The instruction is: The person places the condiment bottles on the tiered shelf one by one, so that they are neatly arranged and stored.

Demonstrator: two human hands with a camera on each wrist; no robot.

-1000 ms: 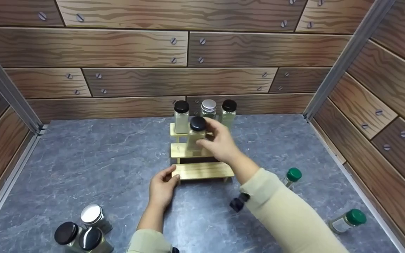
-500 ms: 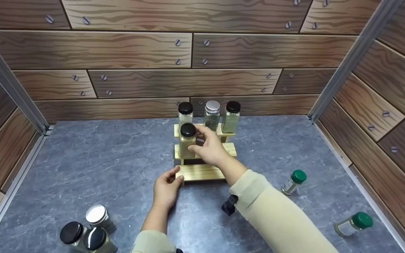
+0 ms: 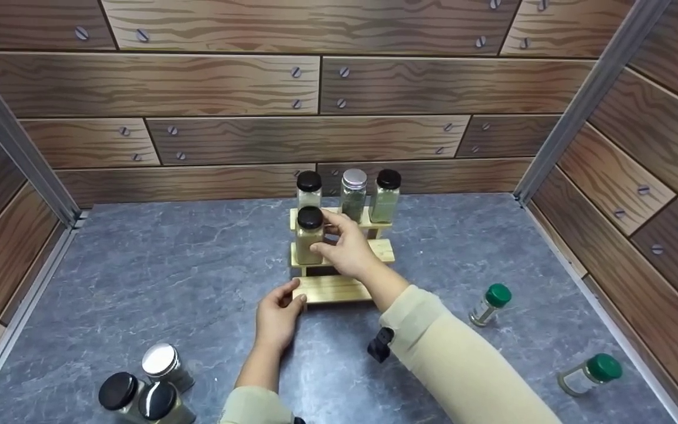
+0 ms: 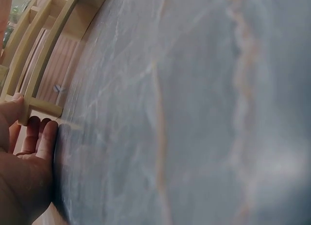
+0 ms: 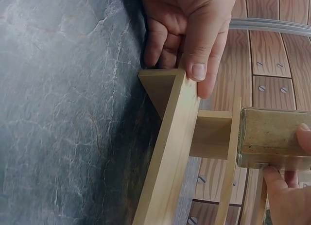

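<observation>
A pale wooden three-step rack (image 3: pixel 333 290) stands in the middle of the table. My left hand (image 3: pixel 276 318) grips the left end of its lowest step, the thumb on top in the right wrist view. With thumb and fingers my right hand (image 3: pixel 348 250) holds a black-capped spice jar (image 3: pixel 308 244), full of tan powder, upright at the left end of the middle step. The jar's base is right at the step's surface in the right wrist view. Along the top step stand a black-capped jar (image 3: pixel 309 189), a silver-capped jar (image 3: pixel 353 203) and another black-capped jar (image 3: pixel 385 203).
At the front left, a silver-capped jar (image 3: pixel 165 366) stands close to two black-capped jars (image 3: pixel 118 391). To the right are two green-capped bottles, one nearer the rack (image 3: pixel 490 303) and one farther forward (image 3: pixel 591 374). Wood-patterned walls (image 3: pixel 233 138) enclose the table.
My right hand has carried the black-capped spice jar left and down to the left end of the rack's middle step. My left hand keeps its grip on the lowest step.
</observation>
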